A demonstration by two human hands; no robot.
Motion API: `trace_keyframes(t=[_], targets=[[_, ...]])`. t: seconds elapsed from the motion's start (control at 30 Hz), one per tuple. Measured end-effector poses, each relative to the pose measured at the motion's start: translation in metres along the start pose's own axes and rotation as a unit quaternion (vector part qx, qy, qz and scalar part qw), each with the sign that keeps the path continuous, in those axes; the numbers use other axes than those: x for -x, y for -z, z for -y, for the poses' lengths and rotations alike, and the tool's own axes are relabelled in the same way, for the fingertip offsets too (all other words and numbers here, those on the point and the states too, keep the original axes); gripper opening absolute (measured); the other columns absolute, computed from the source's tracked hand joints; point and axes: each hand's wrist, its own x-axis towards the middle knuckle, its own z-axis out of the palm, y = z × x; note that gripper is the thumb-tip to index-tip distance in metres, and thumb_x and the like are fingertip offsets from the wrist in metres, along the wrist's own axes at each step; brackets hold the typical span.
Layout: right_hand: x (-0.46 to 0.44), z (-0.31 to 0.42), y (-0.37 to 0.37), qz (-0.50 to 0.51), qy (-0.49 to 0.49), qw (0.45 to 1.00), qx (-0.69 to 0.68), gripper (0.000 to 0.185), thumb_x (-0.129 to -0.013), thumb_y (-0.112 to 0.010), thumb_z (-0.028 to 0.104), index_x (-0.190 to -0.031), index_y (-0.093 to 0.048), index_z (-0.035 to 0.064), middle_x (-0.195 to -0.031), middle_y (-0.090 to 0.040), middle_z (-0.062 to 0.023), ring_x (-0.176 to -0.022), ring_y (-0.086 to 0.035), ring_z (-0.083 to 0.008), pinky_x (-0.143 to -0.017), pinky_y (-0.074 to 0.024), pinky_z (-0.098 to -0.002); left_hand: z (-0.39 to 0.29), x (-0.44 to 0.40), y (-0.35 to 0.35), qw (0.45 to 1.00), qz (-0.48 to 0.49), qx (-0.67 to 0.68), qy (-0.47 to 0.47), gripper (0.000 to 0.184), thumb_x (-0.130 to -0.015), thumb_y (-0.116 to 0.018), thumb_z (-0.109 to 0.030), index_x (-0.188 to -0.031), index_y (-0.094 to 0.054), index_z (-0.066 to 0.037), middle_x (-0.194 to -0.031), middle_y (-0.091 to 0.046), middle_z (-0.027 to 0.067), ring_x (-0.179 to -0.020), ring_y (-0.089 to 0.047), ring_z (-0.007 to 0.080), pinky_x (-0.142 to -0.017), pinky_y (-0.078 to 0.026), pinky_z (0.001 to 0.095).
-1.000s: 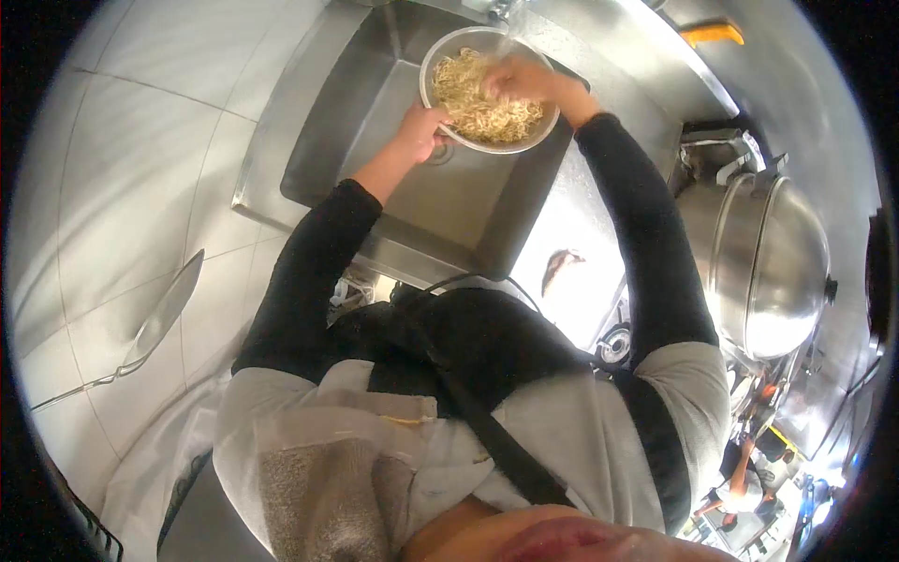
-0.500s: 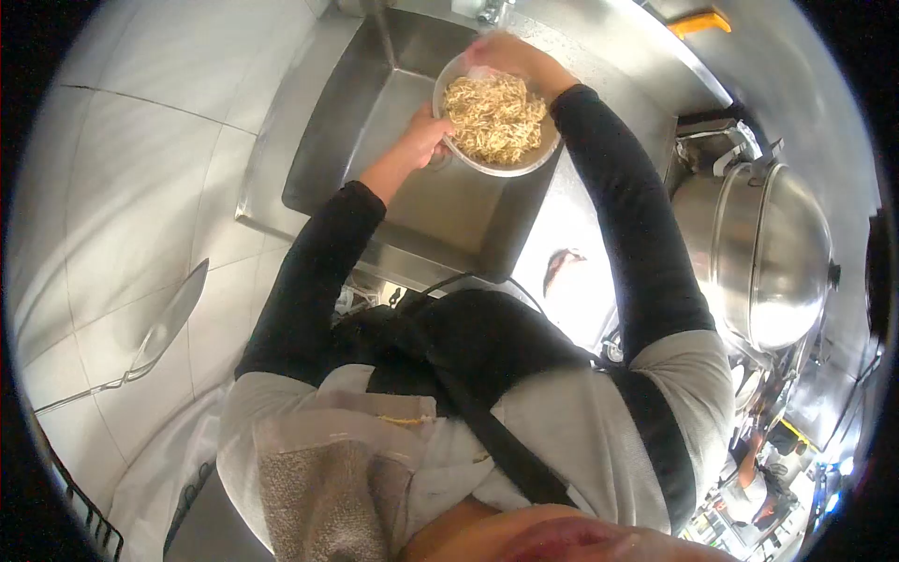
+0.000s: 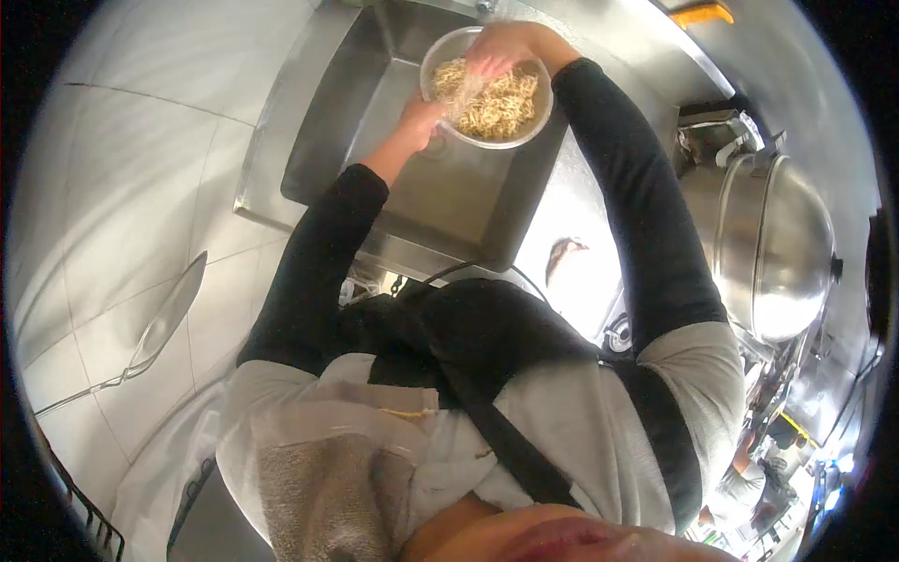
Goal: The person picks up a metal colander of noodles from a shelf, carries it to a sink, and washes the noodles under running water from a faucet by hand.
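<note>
A round metal bowl point(image 3: 545, 105) filled with pale yellow strands that look like bean sprouts point(image 3: 496, 108) is held over the right part of the sink point(image 3: 440, 201). My left hand point(image 3: 421, 122) grips the bowl's left rim. Over the far side of the bowl, my right hand point(image 3: 501, 49) reaches down with its fingers at the sprouts. Motion smears those fingers, so whether they hold any sprouts is unclear. A whitish translucent blur, which I cannot identify, crosses the sprouts between both hands.
A large domed metal pot point(image 3: 773, 244) stands to the right. An orange-handled tool point(image 3: 702, 15) lies at the top right. On the left, a long-handled strainer point(image 3: 169, 318) is in front of the tiles. Another person point(image 3: 740, 492) shows at the lower right.
My right hand has moved from the bowl's far rim inward over the sprouts. The bowl appears slightly higher in view, with my left hand still on its rim.
</note>
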Motion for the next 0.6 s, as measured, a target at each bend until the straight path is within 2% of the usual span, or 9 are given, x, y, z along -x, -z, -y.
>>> trace_keyframes(t=[0.07, 0.13, 0.17, 0.27, 0.4, 0.5, 0.53, 0.57, 0.6], targets=[[-0.014, -0.038, 0.010, -0.109, 0.049, 0.947, 0.297, 0.029, -0.088, -0.059, 0.025, -0.107, -0.065, 0.0041, -0.102, -0.067, -0.0149, -0.092, -0.065, -0.0294, -0.079, -0.0527, -0.0396, -0.002, 0.000, 0.005, 1.000, 0.005, 0.026, 0.012, 0.061, -0.076, -0.054, 0.004, -0.133, -0.037, -0.011, -0.114, -0.058, 0.0127, -0.088, -0.065, 0.0285, -0.062, -0.059, 0.0420], [-0.012, -0.051, 0.014, -0.236, 0.163, 0.902, 0.323, 0.031, -0.079, -0.068, 0.026, -0.104, -0.066, 0.0099, -0.094, -0.068, -0.0112, -0.086, -0.064, -0.0303, -0.080, -0.0509, -0.0384, -0.006, 0.005, 0.007, 0.998, -0.011, 0.042, 0.043, 0.066, -0.075, -0.053, 0.005, -0.136, -0.034, -0.011, -0.122, -0.053, 0.0148, -0.092, -0.064, 0.0309, -0.063, -0.060, 0.0432], [-0.013, -0.057, 0.014, -0.192, 0.075, 0.917, 0.342, 0.026, -0.081, -0.066, 0.026, -0.100, -0.067, 0.0082, -0.092, -0.068, -0.0112, -0.083, -0.065, -0.0288, -0.075, -0.0513, -0.0386, -0.006, 0.007, 0.012, 0.997, 0.006, 0.066, 0.027, 0.070, -0.076, -0.051, 0.006, -0.139, -0.027, -0.012, -0.129, -0.047, 0.0167, -0.099, -0.061, 0.0336, -0.070, -0.060, 0.0467], [-0.009, -0.076, 0.015, -0.049, -0.185, 0.906, 0.377, 0.025, -0.087, -0.058, 0.026, -0.087, -0.068, 0.0031, -0.084, -0.069, -0.0112, -0.072, -0.066, -0.0243, -0.061, -0.0525, -0.0394, -0.024, 0.027, 0.010, 0.999, -0.028, 0.024, 0.028, 0.061, -0.079, -0.054, 0.000, -0.136, -0.036, -0.009, -0.124, -0.053, 0.0149, -0.105, -0.060, 0.0323, -0.077, -0.058, 0.0489], [-0.004, -0.045, 0.015, -0.071, -0.247, 0.961, 0.104, 0.025, -0.084, -0.061, 0.026, -0.078, -0.067, 0.0024, -0.077, -0.067, -0.0079, -0.067, -0.064, -0.0208, -0.055, -0.0507, -0.0359, -0.033, 0.038, 0.031, 0.997, -0.053, 0.031, -0.046, 0.068, -0.077, -0.050, 0.006, -0.138, -0.027, -0.012, -0.130, -0.045, 0.0184, -0.104, -0.059, 0.0353, -0.076, -0.058, 0.0513], [0.012, -0.026, 0.011, -0.076, -0.280, 0.951, -0.109, 0.027, -0.081, -0.063, 0.027, -0.072, -0.066, 0.0019, -0.071, -0.066, -0.0055, -0.063, -0.062, -0.0182, -0.051, -0.0494, -0.0333, -0.036, 0.041, 0.028, 0.990, -0.104, 0.054, -0.075, 0.064, -0.077, -0.051, 0.006, -0.135, -0.029, -0.011, -0.129, -0.046, 0.0186, -0.104, -0.059, 0.0357, -0.077, -0.058, 0.0527], [0.015, -0.019, 0.008, -0.109, -0.191, 0.972, 0.086, 0.025, -0.081, -0.064, 0.026, -0.074, -0.066, 0.0024, -0.072, -0.066, -0.0057, -0.063, -0.062, -0.0198, -0.051, -0.0495, -0.0342, -0.040, 0.046, 0.028, 0.989, -0.109, 0.064, -0.074, 0.064, -0.077, -0.051, 0.006, -0.135, -0.030, -0.011, -0.129, -0.046, 0.0185, -0.104, -0.059, 0.0356, -0.077, -0.058, 0.0530], [0.019, -0.012, 0.008, -0.137, -0.094, 0.946, 0.278, 0.023, -0.080, -0.065, 0.026, -0.076, -0.067, 0.0030, -0.073, -0.066, -0.0059, -0.064, -0.063, -0.0213, -0.051, -0.0497, -0.0351, -0.043, 0.051, 0.026, 0.988, -0.112, 0.075, -0.074, 0.063, -0.077, -0.051, 0.006, -0.135, -0.030, -0.011, -0.129, -0.046, 0.0183, -0.105, -0.059, 0.0355, -0.078, -0.057, 0.0534], [0.019, -0.010, 0.011, -0.158, 0.008, 0.874, 0.459, 0.022, -0.080, -0.065, 0.025, -0.078, -0.067, 0.0035, -0.074, -0.066, -0.0062, -0.065, -0.063, -0.0229, -0.052, -0.0498, -0.0360, -0.047, 0.053, 0.025, 0.987, -0.115, 0.088, -0.076, 0.063, -0.077, -0.051, 0.006, -0.135, -0.031, -0.011, -0.129, -0.046, 0.0182, -0.105, -0.059, 0.0353, -0.078, -0.057, 0.0537]])
